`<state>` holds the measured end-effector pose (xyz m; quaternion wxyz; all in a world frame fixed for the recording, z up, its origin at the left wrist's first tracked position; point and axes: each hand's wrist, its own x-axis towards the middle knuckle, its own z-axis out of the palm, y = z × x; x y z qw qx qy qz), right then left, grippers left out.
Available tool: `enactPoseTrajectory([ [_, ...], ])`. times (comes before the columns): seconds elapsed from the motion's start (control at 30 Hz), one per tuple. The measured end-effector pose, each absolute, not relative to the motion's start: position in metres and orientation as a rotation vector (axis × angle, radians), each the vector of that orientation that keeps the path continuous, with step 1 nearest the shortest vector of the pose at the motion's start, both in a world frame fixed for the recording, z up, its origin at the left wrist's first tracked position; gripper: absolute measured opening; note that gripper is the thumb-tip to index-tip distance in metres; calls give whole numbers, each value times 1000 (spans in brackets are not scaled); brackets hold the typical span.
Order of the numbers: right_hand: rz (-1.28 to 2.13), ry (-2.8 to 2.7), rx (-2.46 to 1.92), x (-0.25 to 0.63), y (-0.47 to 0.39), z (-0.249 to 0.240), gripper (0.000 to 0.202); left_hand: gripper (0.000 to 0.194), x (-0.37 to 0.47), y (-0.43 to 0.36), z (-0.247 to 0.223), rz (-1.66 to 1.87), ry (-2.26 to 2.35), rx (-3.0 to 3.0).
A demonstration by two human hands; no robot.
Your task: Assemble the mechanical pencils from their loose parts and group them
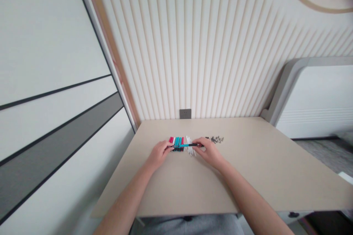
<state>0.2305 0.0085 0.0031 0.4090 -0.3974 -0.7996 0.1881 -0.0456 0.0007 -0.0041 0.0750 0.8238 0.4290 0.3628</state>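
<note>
A pale beige table (190, 187) carries everything and meets a ribbed cream wall (165, 51) on its far edge. Taking the pen as the centre of the clock and the wall as twelve, a grey socket (185, 114) sits at twelve, low on the wall. A white panelled cabinet (52, 36) with dark strips fills nine to eleven, a white headboard (320, 95) in a grey frame stands between two and three, and grey-clothed legs (184, 225) show at six.

The blue-and-black pen (184, 145) is held out across the middle of the table, its long axis running nearly nine to three, the black part toward three; which end is the tip is too small to tell. The left hand (159, 153) pinches its nine o'clock end between thumb and fingers, nearly closed; the right hand (209, 151) pinches the three o'clock end likewise.

Red, white and blue tubes (177, 140) lie in a row at eleven, white sticks (188, 140) at one, and small dark pieces (217, 140) at three, just beyond the right hand.
</note>
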Motion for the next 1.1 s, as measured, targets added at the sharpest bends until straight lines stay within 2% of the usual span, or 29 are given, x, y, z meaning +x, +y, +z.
enactPoseTrajectory([
  [0.1,437,-2069,-997,230,7,4,23,18,-45,1,-4,1108,1282,2482],
  [0.27,474,-2097,-1135,227,8,1,53,18,-45,2,-5,1087,1214,2546],
  [0.33,517,-2088,-1176,227,8,0,59,18,-45,2,-6,1070,1218,2554],
  [0.4,498,-2085,-1167,227,7,1,52,18,-46,2,-6,1054,1236,2547],
  [0.5,440,-2067,-1078,228,7,3,27,18,-47,3,-6,1064,1266,2522],
  [0.6,423,-2070,-1027,229,7,3,21,19,-47,3,-6,1073,1279,2516],
  [0.9,363,-2186,-1126,229,9,3,43,18,-45,1,-3,1028,1243,2606],
  [1.1,375,-2211,-1081,226,6,2,37,19,-46,3,-4,1043,1300,2554],
])
